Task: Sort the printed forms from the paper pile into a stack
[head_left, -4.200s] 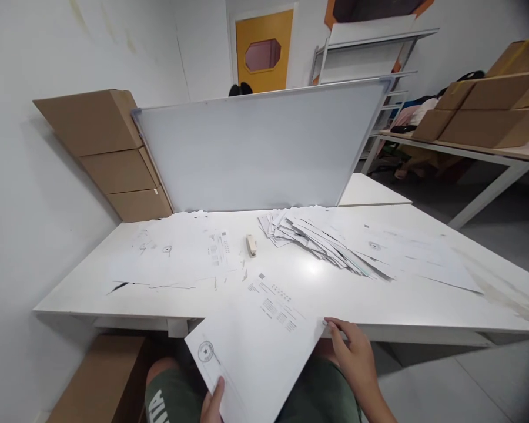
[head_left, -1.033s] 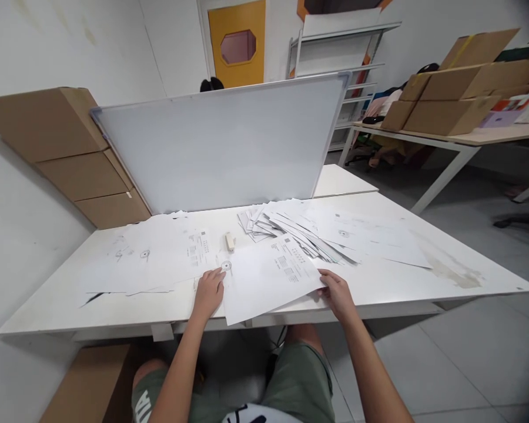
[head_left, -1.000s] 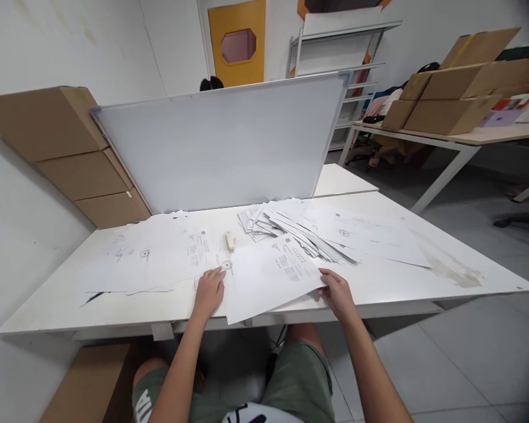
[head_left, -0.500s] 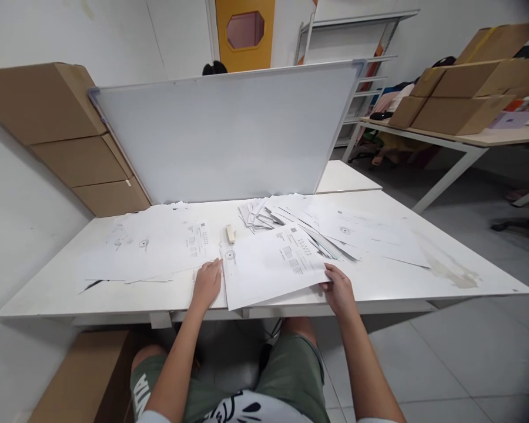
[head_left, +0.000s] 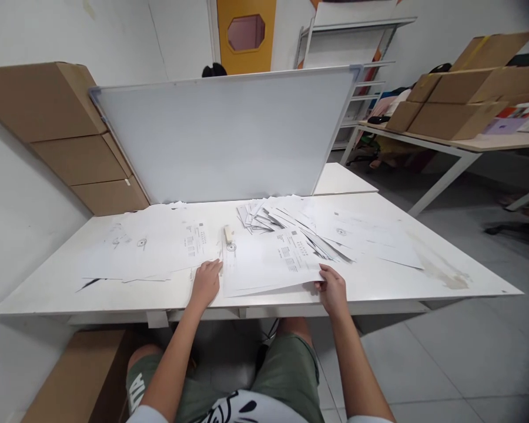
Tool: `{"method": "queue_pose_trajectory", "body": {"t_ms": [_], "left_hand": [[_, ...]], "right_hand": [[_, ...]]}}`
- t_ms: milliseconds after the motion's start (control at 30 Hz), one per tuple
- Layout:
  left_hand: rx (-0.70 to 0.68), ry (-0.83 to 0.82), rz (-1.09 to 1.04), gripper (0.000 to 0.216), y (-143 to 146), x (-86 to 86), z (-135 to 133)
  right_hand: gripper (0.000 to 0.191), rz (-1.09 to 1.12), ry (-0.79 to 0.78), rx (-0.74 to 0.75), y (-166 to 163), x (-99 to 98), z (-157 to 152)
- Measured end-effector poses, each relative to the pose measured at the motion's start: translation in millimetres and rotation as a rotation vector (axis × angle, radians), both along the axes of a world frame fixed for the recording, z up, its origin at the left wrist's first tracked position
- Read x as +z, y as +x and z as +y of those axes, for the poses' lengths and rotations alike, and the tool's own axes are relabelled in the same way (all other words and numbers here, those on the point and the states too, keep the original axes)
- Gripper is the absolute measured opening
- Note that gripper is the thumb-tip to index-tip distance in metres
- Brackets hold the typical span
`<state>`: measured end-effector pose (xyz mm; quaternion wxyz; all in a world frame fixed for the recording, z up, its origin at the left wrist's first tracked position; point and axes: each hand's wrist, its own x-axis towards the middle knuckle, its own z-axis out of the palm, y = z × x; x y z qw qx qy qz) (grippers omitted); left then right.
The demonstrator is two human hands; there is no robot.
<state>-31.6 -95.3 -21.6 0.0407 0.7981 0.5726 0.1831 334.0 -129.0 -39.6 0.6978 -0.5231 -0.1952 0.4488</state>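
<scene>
A printed sheet of paper with a round stamp and blocks of text lies in front of me, over what looks like another sheet. My right hand pinches its near right corner, holding that edge slightly off the table. Flat on the table, beside the left edge of the sheet, rests my left hand, fingers stretched out and gripping nothing. A small cream-coloured block stands at the sheet's far left corner. Just behind and right of the sheet is a messy pile of cut paper pieces.
More printed sheets lie on the left of the white table, others on the right. A whiteboard stands upright across the back. Stacked cardboard boxes stand at the left wall.
The sheet's near left corner has come down toward the table and its near edge has moved slightly away from me. My right hand keeps its pinch; my left hand has barely moved.
</scene>
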Motion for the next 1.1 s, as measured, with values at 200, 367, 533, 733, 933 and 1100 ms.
{"method": "queue_pose_trajectory", "body": {"t_ms": [200,367,533,733,933,1100], "left_hand": [[-0.114,0.055,-0.026,0.056,10,11.9,28],[-0.17,0.143,-0.03,0.046,41,24.7,79],[-0.102,0.071,-0.103,0.041,51,4.3,105],[-0.133,0.088,-0.085,0.039,51,-8.3,98],[-0.208,0.093,-0.069,0.046,55,0.2,84],[-0.122,0.166,-0.104,0.054,54,-4.8,89]], "right_hand": [[0.031,0.003,0.017,-0.167,-6,6.6,3],[0.034,-0.043,0.001,-0.169,-8,4.8,5],[0.035,-0.055,-0.024,-0.168,-9,3.0,2],[0.037,-0.034,-0.065,-0.15,-9,2.1,-6],[0.034,-0.081,-0.1,-0.246,-14,2.1,-16],[0.024,-0.076,-0.012,-0.494,2,14.3,-39]]}}
